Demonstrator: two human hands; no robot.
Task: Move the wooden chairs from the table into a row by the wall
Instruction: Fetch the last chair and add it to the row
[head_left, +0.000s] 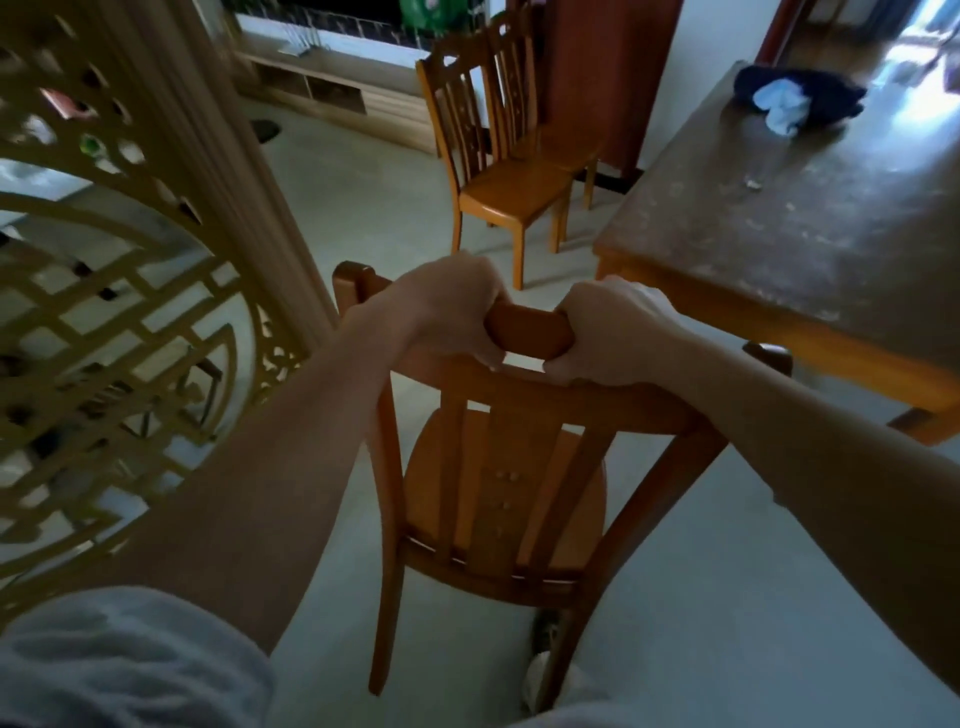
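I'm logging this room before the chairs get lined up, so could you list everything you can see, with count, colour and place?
Orange-brown slat-backed wooden chair in hand: one, centre foreground, gripped by its top rail.
Matching wooden chairs by the wall: two, orange-brown, upper centre, one behind the other.
Worn brown wooden table: one, right side.
Dark blue and pale blue bundle of cloth: one, far end of the table.
Pale yellow carved lattice screen: one, left side.
Low light-wood cabinet: one, upper left, against the far wall.
Light tiled floor: pale grey-green, throughout.
Grey sleeve: one, bottom left.
Hands: left hand and right hand, both closed on the chair's top rail.
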